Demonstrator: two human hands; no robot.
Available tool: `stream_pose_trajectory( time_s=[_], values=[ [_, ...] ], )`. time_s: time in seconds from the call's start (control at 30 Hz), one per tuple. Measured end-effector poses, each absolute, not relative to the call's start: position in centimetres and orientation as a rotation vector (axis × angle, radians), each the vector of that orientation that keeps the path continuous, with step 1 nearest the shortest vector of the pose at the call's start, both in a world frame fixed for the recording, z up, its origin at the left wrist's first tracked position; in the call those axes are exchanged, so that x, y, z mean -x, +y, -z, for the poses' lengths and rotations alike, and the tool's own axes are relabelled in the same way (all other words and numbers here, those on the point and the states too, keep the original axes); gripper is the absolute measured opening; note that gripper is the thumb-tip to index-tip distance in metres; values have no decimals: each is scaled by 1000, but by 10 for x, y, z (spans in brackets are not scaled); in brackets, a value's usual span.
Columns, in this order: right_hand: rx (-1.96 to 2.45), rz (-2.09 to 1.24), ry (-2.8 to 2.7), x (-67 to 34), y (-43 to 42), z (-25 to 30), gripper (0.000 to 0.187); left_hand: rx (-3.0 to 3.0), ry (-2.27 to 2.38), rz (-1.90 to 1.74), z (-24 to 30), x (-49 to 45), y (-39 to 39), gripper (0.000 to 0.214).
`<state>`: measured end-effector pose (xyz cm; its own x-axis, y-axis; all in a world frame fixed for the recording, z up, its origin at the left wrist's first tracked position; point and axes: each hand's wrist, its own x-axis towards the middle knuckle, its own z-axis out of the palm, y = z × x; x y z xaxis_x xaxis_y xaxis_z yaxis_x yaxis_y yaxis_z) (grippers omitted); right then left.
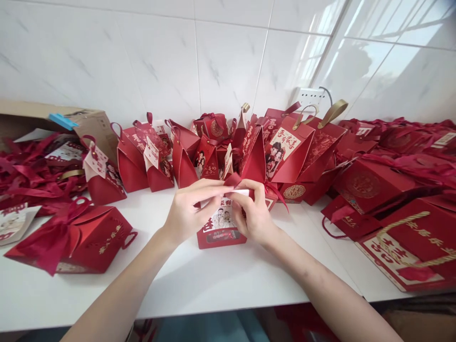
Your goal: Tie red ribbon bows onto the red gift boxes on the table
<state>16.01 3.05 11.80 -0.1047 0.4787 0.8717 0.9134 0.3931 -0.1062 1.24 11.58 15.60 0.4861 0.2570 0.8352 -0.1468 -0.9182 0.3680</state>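
A small red gift box with a white printed front and a little window stands upright on the white table, between my hands. My left hand is closed at its top edge from the left, fingertips pressed together. From the right, my right hand pinches the same top edge, its fingers curled over the white flap. A dark red ribbon loop sticks up between the fingertips. My fingers cover part of the box's front and top.
Red boxes with ribbon handles stand in a row at the back. A ribbon-tied box lies left; more boxes are piled right. Loose ribbons and a cardboard carton are far left. A power strip is against the tiled wall.
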Motion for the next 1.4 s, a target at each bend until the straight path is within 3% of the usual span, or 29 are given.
stream_pose_trajectory(
  time_s=[0.43,0.97,1.4],
  values=[
    [1225,578,-1742,-160,30,-122,35,-2360,138,-1577,-149,-16,116,24],
    [1217,599,-1704,-158,30,-117,30,-2298,303,-1376,-158,-13,111,19],
    [1170,622,-1682,-158,29,-119,27,-2103,161,-1586,-143,-18,112,6]
  ],
)
